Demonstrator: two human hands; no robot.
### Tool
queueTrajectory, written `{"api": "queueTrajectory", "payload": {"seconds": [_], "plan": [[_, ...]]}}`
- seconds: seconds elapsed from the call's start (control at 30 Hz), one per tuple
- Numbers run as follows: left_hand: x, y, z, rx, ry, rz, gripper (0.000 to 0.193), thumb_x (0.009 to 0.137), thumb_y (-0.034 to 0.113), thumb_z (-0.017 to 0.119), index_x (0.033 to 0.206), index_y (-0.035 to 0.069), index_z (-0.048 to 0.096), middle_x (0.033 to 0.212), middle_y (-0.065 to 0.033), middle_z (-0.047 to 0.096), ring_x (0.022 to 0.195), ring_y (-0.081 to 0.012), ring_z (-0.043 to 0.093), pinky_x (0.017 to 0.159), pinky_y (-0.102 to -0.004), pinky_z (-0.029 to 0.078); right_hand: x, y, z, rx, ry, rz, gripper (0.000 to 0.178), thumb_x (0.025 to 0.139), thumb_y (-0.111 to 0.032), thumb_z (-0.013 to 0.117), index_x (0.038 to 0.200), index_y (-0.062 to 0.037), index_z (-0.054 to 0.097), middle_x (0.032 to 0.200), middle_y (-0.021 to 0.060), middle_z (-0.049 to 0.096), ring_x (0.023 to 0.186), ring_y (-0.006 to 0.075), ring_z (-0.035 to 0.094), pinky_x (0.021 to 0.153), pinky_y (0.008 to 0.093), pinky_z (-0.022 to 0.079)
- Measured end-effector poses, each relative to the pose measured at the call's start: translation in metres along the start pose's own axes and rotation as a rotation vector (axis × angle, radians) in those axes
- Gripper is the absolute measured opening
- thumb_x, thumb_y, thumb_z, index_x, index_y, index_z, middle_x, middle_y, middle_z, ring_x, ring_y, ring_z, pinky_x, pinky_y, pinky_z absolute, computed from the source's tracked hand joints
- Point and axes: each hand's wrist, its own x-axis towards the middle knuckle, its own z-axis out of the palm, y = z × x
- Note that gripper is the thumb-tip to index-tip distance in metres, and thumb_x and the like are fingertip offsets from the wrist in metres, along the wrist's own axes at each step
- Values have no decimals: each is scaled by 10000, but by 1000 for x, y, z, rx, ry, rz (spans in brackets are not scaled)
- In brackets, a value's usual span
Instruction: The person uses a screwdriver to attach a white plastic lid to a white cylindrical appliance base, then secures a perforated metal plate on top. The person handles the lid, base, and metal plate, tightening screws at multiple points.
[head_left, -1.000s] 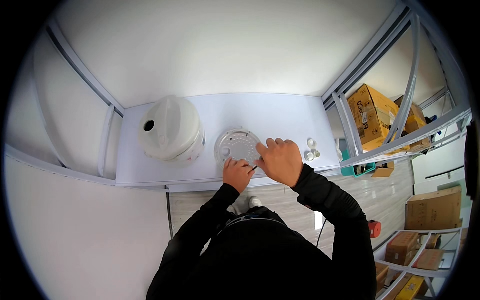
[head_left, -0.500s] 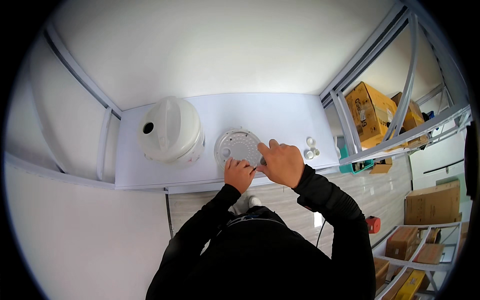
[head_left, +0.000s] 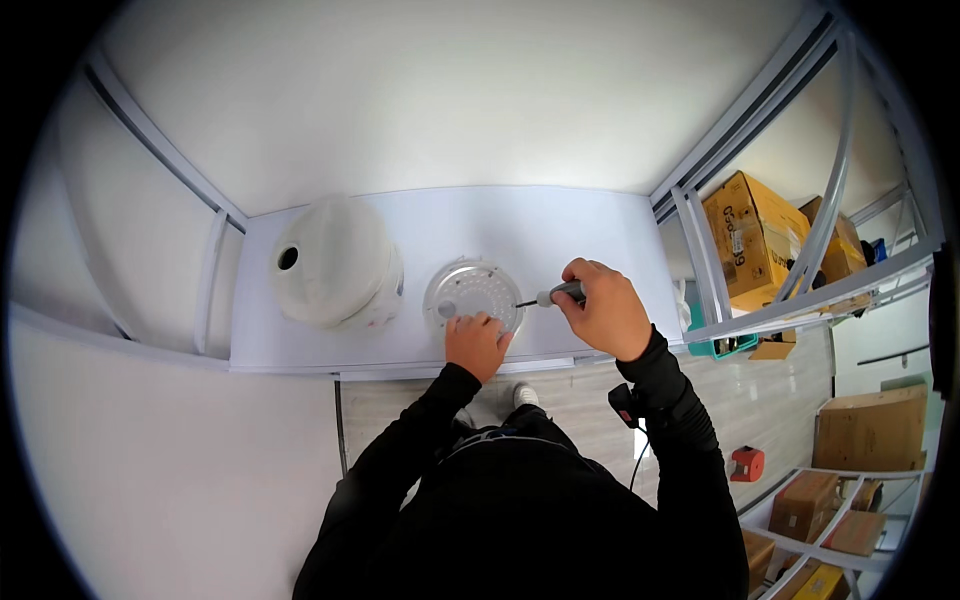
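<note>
A pale round disc (head_left: 478, 284), full of small holes, lies near the middle of the white table. My left hand (head_left: 477, 345) is on its near rim, fingers bent over the top and thumb at the side; how firmly it grips is hard to see. A screwdriver with a grey handle (head_left: 545, 298) is in my right hand (head_left: 612, 312), fingers wrapped round it. Its dark shaft points left, and the tip is at the disc's right edge; whether it touches cannot be told. To the left stands a large white rounded housing (head_left: 335, 265) with a dark hole.
Metal frame posts (head_left: 697, 255) border the white table (head_left: 440, 215) on the right. Beyond them are a yellow-brown carton (head_left: 752, 240) and a teal bin (head_left: 722, 347). On the floor to the right sits a red object (head_left: 747, 464), near shelves with boxes (head_left: 803, 504).
My right hand has moved right and away from my left hand, bringing the screwdriver into clear sight. It now covers the spot where small white round parts showed. My left hand stays on the disc.
</note>
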Motion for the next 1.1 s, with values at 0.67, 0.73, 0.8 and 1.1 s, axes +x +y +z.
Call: {"api": "queueTrajectory", "payload": {"seconds": [0.67, 0.73, 0.8, 1.1], "plan": [[57, 44, 39, -488, 238, -625, 97, 969, 202, 658, 991, 112, 688, 946, -35, 728, 837, -216, 686, 780, -384, 497, 21, 130, -41, 546, -69, -93, 220, 889, -61, 775, 1047, -13, 629, 847, 87, 688, 661, 151, 615, 611, 281, 487], [61, 46, 32, -1032, 359, -758, 103, 993, 142, 660, 1033, 48, 674, 988, -79, 746, 839, -171, 698, 770, -306, 557, 23, 141, -39, 576, -68, -105, 209, 902, -56, 765, 1055, -16, 629, 865, 67, 689, 704, 129, 610, 633, 273, 486], [60, 51, 25, -1217, 465, -697, 108, 1010, 117, 640, 1078, 35, 656, 989, -75, 735, 848, -150, 680, 783, -290, 553, 26, 149, -35, 623, -51, -127, 202, 907, -61, 761, 1056, -18, 631, 867, 61, 690, 719, 117, 607, 641, 268, 487], [51, 65, 8, -1388, 613, -593, 169, 1033, 113, 620, 1168, 20, 659, 1020, -73, 724, 880, -147, 665, 825, -294, 542, 38, 158, -30, 734, -71, -219, 208, 912, -86, 759, 1062, -15, 634, 861, 67, 696, 752, 125, 617, 680, 281, 500]]}}
